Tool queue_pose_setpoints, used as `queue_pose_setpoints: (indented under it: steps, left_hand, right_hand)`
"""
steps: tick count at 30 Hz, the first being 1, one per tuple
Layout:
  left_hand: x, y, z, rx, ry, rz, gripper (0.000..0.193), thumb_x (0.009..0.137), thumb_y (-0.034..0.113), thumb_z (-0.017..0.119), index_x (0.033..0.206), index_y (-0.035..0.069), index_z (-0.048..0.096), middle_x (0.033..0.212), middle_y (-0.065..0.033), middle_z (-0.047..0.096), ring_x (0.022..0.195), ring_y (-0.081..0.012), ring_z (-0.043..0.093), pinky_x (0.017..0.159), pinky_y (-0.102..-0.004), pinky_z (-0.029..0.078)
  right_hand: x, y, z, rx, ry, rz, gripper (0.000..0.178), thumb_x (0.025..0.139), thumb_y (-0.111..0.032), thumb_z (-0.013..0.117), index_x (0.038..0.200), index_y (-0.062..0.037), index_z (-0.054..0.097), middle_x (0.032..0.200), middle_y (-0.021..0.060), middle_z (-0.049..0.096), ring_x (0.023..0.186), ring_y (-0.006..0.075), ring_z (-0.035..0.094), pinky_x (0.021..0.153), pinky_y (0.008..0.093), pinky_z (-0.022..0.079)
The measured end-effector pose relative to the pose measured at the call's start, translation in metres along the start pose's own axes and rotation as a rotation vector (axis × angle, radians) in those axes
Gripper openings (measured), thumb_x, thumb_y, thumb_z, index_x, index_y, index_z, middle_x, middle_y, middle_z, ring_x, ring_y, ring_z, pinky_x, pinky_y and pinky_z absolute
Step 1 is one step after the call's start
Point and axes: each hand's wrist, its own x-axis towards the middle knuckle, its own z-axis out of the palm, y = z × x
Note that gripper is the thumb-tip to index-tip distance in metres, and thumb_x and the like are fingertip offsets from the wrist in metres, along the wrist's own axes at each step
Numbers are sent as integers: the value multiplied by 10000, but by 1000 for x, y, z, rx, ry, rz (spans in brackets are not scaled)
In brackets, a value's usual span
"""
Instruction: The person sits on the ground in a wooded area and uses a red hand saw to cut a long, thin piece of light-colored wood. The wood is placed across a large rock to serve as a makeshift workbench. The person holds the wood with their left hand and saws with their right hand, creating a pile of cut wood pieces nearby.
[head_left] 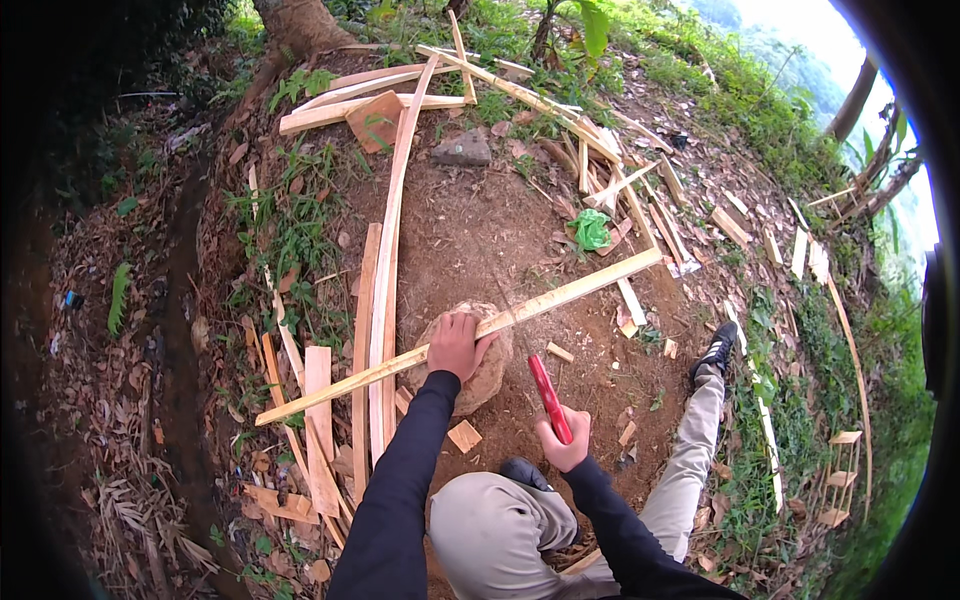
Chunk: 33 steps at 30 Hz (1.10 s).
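Observation:
My left hand point(457, 343) presses down on a long pale wooden strip point(560, 297) that lies slanted across a rounded stone point(488, 372) on bare soil. My right hand point(563, 443) grips the red handle of a tool point(548, 395) that points up toward the strip; its working end is hard to make out. The right hand is about a hand's width below and right of the left one. Both arms wear black sleeves. My knee in grey trousers point(490, 525) is raised between them.
Long planks point(385, 290) lie left of the stone, with short offcuts point(464, 435) around it. More sticks and boards pile up at the back point(560, 110). A green crumpled wrapper point(590, 230), a flat grey rock point(462, 150) and my outstretched right leg with black shoe point(716, 350) are nearby.

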Motion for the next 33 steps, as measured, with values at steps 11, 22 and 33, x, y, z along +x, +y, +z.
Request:
queue_pose_setpoints:
  steps: [11,22,33]
  left_hand:
    - [-1,0,1,-4,-39,-15,400,880,441,678,1006,67,612,960,-94,557,944,-293,543,809,-396,490]
    - [3,0,1,-25,-6,-15,382,878,429,684,1007,74,624,964,-88,564,953,-290,549,807,-398,499]
    - [3,1,6,-16,-1,26,401,879,445,681,1012,69,636,962,-80,564,934,-281,546,801,-388,499]
  right_hand:
    - [9,-5,6,-38,-1,-37,111,771,-92,653,700,-25,601,521,108,480,426,183,523,484,326,430]
    - [7,-3,1,-37,17,-39,215,791,-122,665,648,-21,540,501,115,455,419,211,504,471,349,400]
    - [-3,14,-6,-60,-3,-49,202,785,-134,662,651,-33,549,511,136,447,425,265,509,479,359,407]
